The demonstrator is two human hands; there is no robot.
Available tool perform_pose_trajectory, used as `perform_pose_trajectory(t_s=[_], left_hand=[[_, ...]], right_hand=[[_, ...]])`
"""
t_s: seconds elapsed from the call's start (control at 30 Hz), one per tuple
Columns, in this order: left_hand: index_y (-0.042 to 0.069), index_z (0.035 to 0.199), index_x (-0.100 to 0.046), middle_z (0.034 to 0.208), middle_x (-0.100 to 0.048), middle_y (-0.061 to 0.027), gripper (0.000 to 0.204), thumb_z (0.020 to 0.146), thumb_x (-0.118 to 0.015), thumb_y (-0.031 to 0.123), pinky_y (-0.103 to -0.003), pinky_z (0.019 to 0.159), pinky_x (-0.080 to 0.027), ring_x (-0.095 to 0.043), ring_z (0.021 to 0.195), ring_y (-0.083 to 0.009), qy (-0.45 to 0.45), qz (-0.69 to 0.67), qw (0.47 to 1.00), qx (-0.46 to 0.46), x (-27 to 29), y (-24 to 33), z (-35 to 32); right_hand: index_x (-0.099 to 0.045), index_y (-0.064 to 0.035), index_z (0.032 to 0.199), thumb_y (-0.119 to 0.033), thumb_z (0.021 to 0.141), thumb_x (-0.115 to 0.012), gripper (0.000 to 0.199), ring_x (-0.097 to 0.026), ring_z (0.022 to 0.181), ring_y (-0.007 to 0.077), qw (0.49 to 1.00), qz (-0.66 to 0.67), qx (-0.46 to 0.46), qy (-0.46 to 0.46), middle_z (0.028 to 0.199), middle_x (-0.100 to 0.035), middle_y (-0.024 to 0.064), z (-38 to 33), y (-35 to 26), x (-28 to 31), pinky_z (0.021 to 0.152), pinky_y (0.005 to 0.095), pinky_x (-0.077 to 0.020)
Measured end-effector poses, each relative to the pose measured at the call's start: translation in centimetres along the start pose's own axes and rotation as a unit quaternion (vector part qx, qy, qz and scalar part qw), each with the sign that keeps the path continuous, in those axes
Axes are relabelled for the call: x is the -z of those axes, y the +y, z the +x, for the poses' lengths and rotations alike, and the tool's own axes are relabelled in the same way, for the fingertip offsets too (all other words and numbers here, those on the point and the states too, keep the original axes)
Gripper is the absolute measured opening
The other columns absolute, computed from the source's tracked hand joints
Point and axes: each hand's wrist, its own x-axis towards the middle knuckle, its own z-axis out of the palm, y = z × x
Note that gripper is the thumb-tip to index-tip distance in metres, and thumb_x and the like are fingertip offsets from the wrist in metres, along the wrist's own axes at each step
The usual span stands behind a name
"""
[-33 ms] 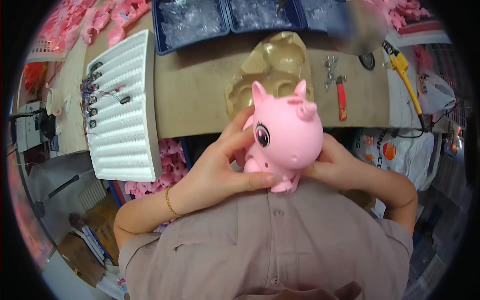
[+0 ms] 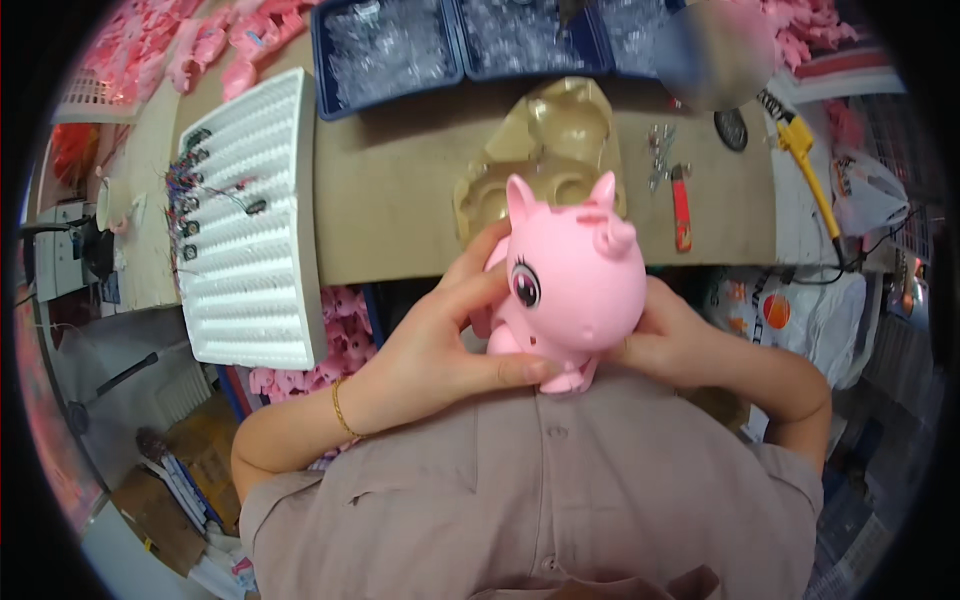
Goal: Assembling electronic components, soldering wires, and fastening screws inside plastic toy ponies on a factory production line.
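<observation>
Both hands clasp the pink toy pony (image 2: pixel 570 285) close to my chest: my left hand (image 2: pixel 440 350) wraps its front and underside, thumb under its feet, and my right hand (image 2: pixel 660 340) cups its back. It stands upright, face turned left. Beyond it on the table lie a clear moulded shell (image 2: pixel 545 140), a red lighter (image 2: pixel 681 207) and a white ribbed tray (image 2: pixel 250 230).

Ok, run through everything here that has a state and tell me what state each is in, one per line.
pink toy animal: upright, held off the bench between both hands
left hand: closed on the toy's side, thumb under its feet
right hand: gripping the toy's far side
white ridged tray: mostly bare, small wired parts along its left edge
blue bins: filled with clear parts
red lighter: lying flat
</observation>
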Motion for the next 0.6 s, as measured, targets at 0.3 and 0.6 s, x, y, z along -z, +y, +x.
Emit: perform_pose_trajectory(t_s=[0.3, 0.6], left_hand=[[0.002, 0.14, -0.032, 0.142, -0.037, -0.0205, 0.102, 0.058, -0.086, 0.029, -0.049, 0.106, -0.029, -0.033, 0.132, -0.0421, 0.169, 0.338, 0.84, -0.39, -0.7, 1.6, -0.8], [-0.001, 0.125, -0.051, 0.113, -0.061, -0.0121, 0.077, 0.059, -0.085, 0.023, -0.033, 0.09, -0.046, -0.06, 0.102, -0.0209, 0.051, 0.204, 0.978, 0.007, 11.6, -0.3, -22.3]], right_hand=[[-0.062, -0.0043, 0.11, -0.021, 0.063, -0.079, 0.053, -0.049, 0.115, 0.0375, 0.675, -0.474, 0.463, 0.326, 0.123, -0.059, 0.0135, 3.6, 0.4, -2.9, 0.097, 0.0463, -0.0357], [-0.061, 0.0021, 0.109, -0.01, 0.088, -0.057, 0.024, -0.052, 0.113, 0.0276, 0.794, -0.441, 0.335, 0.252, 0.114, -0.061, 0.0137, 3.8, -0.8, -0.2, 0.098, 0.0373, -0.0372]])
